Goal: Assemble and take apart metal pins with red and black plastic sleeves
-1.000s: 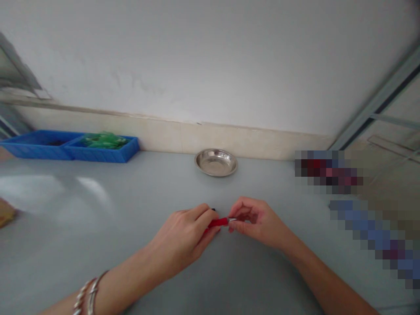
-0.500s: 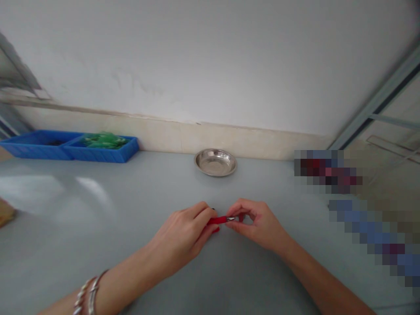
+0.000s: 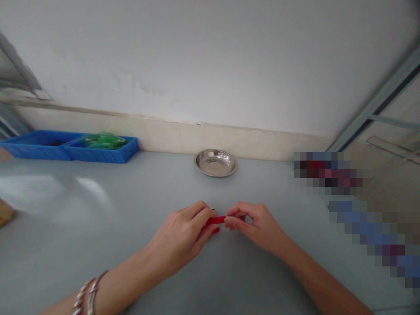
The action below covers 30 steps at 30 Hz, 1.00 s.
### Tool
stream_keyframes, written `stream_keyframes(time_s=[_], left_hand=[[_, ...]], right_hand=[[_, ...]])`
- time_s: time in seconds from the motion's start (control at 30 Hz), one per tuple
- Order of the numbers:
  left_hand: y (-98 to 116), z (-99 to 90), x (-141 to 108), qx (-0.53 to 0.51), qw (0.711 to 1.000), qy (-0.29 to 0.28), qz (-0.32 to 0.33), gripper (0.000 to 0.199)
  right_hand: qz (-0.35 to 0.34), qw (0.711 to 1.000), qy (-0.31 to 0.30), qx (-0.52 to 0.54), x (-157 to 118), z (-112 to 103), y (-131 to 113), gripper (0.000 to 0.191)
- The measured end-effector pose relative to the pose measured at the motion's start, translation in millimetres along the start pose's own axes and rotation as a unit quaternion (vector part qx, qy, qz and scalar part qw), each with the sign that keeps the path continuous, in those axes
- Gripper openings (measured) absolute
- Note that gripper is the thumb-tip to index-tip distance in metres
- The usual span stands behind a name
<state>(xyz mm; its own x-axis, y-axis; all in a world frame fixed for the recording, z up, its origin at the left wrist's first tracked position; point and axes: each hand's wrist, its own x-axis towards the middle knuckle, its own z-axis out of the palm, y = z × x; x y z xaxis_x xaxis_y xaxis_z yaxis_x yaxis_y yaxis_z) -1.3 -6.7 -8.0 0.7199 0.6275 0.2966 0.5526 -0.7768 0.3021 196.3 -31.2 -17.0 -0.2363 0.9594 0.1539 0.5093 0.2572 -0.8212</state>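
Note:
A slim red pen-like piece (image 3: 218,220) lies between my two hands, low over the grey table. My left hand (image 3: 185,229), with bracelets at the wrist, is closed around its left part. Thumb and forefinger of my right hand (image 3: 252,222) pinch its right end, covering the tip. Another short bit of red (image 3: 215,230) shows beneath my left fingers; whether it belongs to the same piece I cannot tell. A tiny dark bit peeks out above the left fingertips. Beyond the hands stands a round steel dish (image 3: 215,163).
Two blue trays (image 3: 98,154) sit at the back left against the wall; the right one holds green plastic-looking material (image 3: 106,140). A tan object (image 3: 5,213) lies at the left edge. Blurred-out blue and red shapes (image 3: 377,236) line the right side.
My right fingers have closed over the silver tip that showed at the red piece's right end. The left hand has barely moved.

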Motion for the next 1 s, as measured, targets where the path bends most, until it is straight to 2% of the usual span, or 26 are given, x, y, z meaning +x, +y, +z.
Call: stream_keyframes(time_s=[0.1,0.3,0.5,0.67,0.8,0.9,1.0], left_hand=[[0.4,0.0,-0.1,-0.004,1.000,0.000,-0.005,0.018],[0.9,0.3,0.1,-0.008,1.000,0.007,-0.012,0.016],[0.1,0.8,0.4,-0.017,1.000,0.005,0.000,0.018],[0.5,-0.1,0.3,-0.011,1.000,0.014,-0.003,0.018],[1.0,-0.4,0.7,-0.009,1.000,0.014,-0.008,0.018],[0.6,-0.2,1.1,-0.015,1.000,0.012,-0.007,0.018],[0.5,-0.1,0.8,-0.015,1.000,0.012,-0.001,0.017]], right_hand=[[-0.013,1.000,-0.016,-0.021,-0.7,-0.7,-0.4,0.030],[-0.069,0.994,-0.016,-0.086,-2.4,-0.4,-0.6,0.022],[-0.078,0.985,-0.032,-0.151,-1.8,-1.0,-0.3,0.043],[-0.055,0.992,-0.015,-0.113,-3.1,-3.2,0.1,0.025],[-0.090,0.989,0.008,-0.116,-4.1,-2.2,0.5,0.015],[-0.111,0.984,0.013,-0.137,-3.4,-1.2,0.1,0.017],[-0.105,0.982,0.006,-0.159,-2.8,-1.3,-0.4,0.028]])
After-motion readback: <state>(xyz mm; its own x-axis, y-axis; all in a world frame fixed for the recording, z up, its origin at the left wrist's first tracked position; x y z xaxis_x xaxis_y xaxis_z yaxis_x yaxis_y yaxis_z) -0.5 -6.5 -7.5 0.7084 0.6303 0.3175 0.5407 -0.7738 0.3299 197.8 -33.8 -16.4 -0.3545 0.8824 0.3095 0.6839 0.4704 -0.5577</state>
